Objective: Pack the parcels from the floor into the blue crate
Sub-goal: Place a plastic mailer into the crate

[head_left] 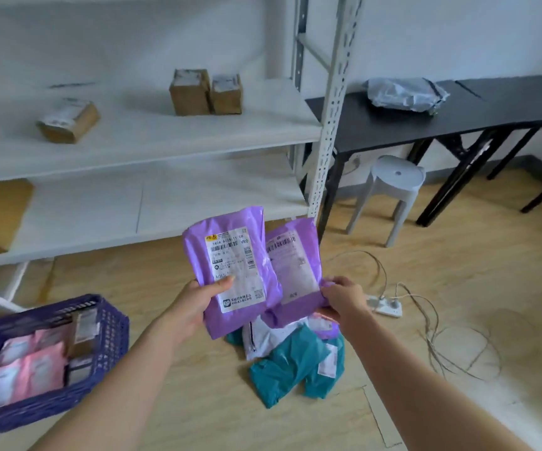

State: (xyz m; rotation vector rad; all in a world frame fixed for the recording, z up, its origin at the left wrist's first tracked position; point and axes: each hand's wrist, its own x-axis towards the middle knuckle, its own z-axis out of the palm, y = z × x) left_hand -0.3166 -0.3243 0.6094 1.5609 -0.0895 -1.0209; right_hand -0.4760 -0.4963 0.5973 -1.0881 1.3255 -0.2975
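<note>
Gripping the front purple parcel [230, 271] in the left hand [198, 304], up in the air above the floor [198, 402], thumb pressed on its white label, fingers wrapped behind! Pinching the lower corner of the rear purple parcel [292, 265] with the right hand [341, 297], fingers [331, 286] clenched on crumpled plastic, left edge tucked behind the front one. Directly underneath, on the floor: a heap of teal parcels [289, 366] with a white parcel [272, 336] among them. Off to the left, also on the floor: the blue crate [110, 323], already carrying pink parcels [25, 369] and a few small boxes. Further back, cardboard boxes [204, 92] on the white shelf [133, 131]. To the right, a grey bag [406, 94] on the black table [425, 125], a grey stool [393, 187] by its legs, a power strip [388, 307] with loose cables on the floor right of the heap.
</note>
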